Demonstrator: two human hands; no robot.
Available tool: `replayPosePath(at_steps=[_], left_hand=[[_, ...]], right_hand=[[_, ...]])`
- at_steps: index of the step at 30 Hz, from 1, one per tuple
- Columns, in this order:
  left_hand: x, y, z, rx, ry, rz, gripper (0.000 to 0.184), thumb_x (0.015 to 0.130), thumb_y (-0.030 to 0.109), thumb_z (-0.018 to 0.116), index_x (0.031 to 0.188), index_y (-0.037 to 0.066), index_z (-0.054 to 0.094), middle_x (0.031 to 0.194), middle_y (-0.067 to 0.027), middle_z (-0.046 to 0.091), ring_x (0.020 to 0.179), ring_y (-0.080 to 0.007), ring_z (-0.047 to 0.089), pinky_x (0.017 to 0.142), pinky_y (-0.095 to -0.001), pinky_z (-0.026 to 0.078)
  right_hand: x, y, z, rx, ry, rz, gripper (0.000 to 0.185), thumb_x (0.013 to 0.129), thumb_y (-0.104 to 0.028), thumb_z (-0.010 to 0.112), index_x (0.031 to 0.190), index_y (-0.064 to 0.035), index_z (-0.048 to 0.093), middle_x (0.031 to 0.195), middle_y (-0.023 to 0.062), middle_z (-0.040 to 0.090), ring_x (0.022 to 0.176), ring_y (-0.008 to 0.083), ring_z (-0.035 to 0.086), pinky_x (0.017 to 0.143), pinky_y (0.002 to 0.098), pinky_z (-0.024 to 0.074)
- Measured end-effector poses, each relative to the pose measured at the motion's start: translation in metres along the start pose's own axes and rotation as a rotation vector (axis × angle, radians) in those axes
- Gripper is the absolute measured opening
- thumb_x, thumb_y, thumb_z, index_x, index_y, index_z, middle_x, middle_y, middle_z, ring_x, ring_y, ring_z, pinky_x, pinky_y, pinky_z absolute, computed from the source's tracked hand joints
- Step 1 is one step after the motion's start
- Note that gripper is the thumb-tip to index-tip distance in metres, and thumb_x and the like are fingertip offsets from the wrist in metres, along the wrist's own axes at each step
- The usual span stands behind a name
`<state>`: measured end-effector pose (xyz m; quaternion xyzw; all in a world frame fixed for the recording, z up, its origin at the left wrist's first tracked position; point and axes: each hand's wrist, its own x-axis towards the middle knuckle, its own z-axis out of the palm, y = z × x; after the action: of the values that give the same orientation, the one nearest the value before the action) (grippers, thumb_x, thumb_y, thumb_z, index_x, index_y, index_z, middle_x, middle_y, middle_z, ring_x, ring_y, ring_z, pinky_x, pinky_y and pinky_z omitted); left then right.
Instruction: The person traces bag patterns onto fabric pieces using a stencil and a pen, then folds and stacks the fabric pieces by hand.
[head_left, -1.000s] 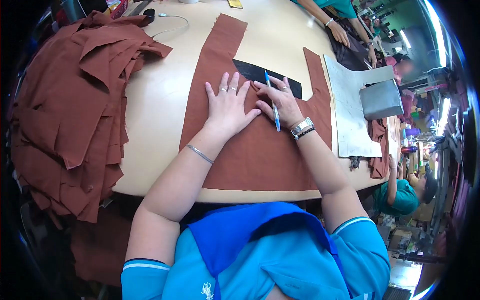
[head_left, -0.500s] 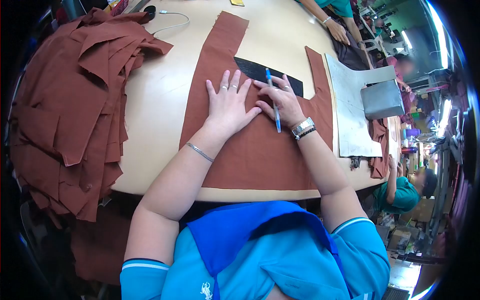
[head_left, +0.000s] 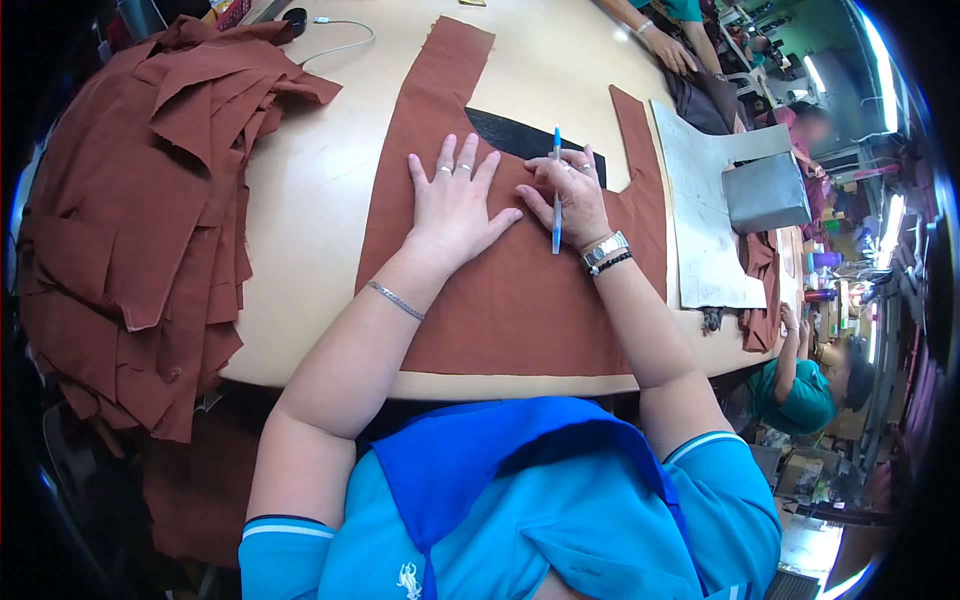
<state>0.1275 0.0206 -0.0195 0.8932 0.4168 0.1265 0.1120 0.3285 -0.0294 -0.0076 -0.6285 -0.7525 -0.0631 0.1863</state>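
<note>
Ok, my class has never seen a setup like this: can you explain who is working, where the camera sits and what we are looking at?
There is no machine here: a person works with two bare hands. Every picture comes from one camera worn on the head, looking forward and down, so the person's own arms reach in from below.

The left hand lies spread on a cut piece of brown cloth. The right hand holds a blue pen over it.

The cloth lies on a pale table, with a flat black piece showing beyond its edge. To the left is a brown cloth pile; to the right, a grey block on a pale sheet.
</note>
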Motion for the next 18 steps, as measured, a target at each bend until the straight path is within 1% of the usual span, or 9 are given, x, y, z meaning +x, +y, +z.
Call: replayPosePath(at_steps=[1,4,8,9,12,13,16,17,18], left_hand=[[0.0001,-0.0002,-0.0007,0.001,-0.003,-0.002,0.079,0.086,0.063,0.055,0.148,0.017,0.037,0.157,-0.0127,0.025,0.147,-0.0325,0.016,0.11,-0.0706,0.015],[-0.0003,0.0011,-0.0025,0.001,-0.017,-0.002,0.079,0.086,0.063,0.055,0.148,0.017,0.037,0.157,-0.0128,0.025,0.147,-0.0325,0.016,0.11,-0.0705,0.015],[-0.0002,0.0002,-0.0024,0.002,-0.013,0.001,0.079,0.086,0.062,0.055,0.148,0.017,0.037,0.157,-0.0132,0.024,0.147,-0.0325,0.016,0.11,-0.0702,0.015],[-0.0002,0.0002,-0.0023,0.003,-0.009,0.002,0.079,0.086,0.062,0.055,0.148,0.017,0.037,0.157,-0.0134,0.024,0.147,-0.0324,0.016,0.11,-0.0701,0.015],[0.0002,0.0011,-0.0049,0.008,-0.026,-0.007,0.079,0.086,0.062,0.055,0.148,0.017,0.037,0.157,-0.0135,0.024,0.147,-0.0323,0.017,0.11,-0.0701,0.014],[-0.0002,0.0014,-0.0043,0.007,-0.027,-0.005,0.079,0.086,0.062,0.055,0.148,0.017,0.037,0.157,-0.0135,0.024,0.147,-0.0324,0.017,0.11,-0.07,0.014],[0.0005,0.0003,-0.003,0.006,-0.017,-0.003,0.079,0.086,0.062,0.055,0.148,0.017,0.037,0.157,-0.0135,0.024,0.147,-0.0324,0.017,0.11,-0.0699,0.014],[0.0002,0.0002,-0.0018,0.006,-0.009,-0.002,0.079,0.086,0.062,0.055,0.148,0.017,0.037,0.157,-0.0135,0.024,0.147,-0.0325,0.017,0.11,-0.0699,0.014],[-0.0002,0.0002,-0.001,0.006,-0.003,0.0,0.079,0.086,0.062,0.055,0.148,0.017,0.037,0.157,-0.0135,0.024,0.147,-0.0325,0.017,0.11,-0.0699,0.015]], right_hand=[[0.0028,-0.0008,0.0007,0.045,0.059,-0.1,0.038,0.081,-0.034,0.074,0.114,-0.0175,0.065,0.088,-0.0038,0.068,0.111,0.026,0.056,0.11,0.0591,0.0267],[0.0066,-0.0051,0.0016,0.068,-0.003,-0.098,0.039,0.081,-0.034,0.074,0.115,-0.0176,0.065,0.09,-0.0037,0.069,0.11,0.0265,0.056,0.11,0.0595,0.026],[0.0013,-0.0016,-0.0017,-0.036,-0.056,0.059,0.043,0.082,-0.034,0.073,0.12,-0.0175,0.062,0.092,-0.0039,0.068,0.114,0.0268,0.055,0.111,0.0595,0.0262],[0.001,-0.0025,-0.0011,-0.018,-0.005,0.018,0.04,0.081,-0.034,0.073,0.115,-0.0168,0.063,0.089,-0.0035,0.068,0.112,0.0264,0.056,0.11,0.0607,0.0263],[0.0055,-0.0021,0.0052,0.079,0.036,-0.115,0.036,0.079,-0.035,0.075,0.107,-0.0158,0.064,0.084,-0.0024,0.068,0.106,0.0259,0.057,0.109,0.0616,0.0265],[0.0052,-0.0054,0.0013,0.038,0.044,-0.067,0.032,0.08,-0.035,0.075,0.101,-0.0145,0.063,0.085,-0.0021,0.068,0.107,0.0263,0.057,0.109,0.0614,0.0266],[0.0024,-0.0054,-0.002,-0.025,-0.009,0.09,0.029,0.083,-0.033,0.072,0.101,-0.0136,0.063,0.092,-0.0033,0.069,0.113,0.0279,0.056,0.11,0.0604,0.0267],[0.0026,-0.0068,-0.0031,-0.006,-0.005,0.066,0.028,0.083,-0.033,0.072,0.1,-0.0135,0.063,0.092,-0.0033,0.069,0.113,0.0285,0.056,0.11,0.0604,0.0268],[0.0037,-0.006,-0.0012,0.014,0.0,-0.017,0.028,0.082,-0.033,0.073,0.1,-0.0137,0.063,0.091,-0.0028,0.069,0.111,0.0284,0.056,0.109,0.0604,0.0272]])
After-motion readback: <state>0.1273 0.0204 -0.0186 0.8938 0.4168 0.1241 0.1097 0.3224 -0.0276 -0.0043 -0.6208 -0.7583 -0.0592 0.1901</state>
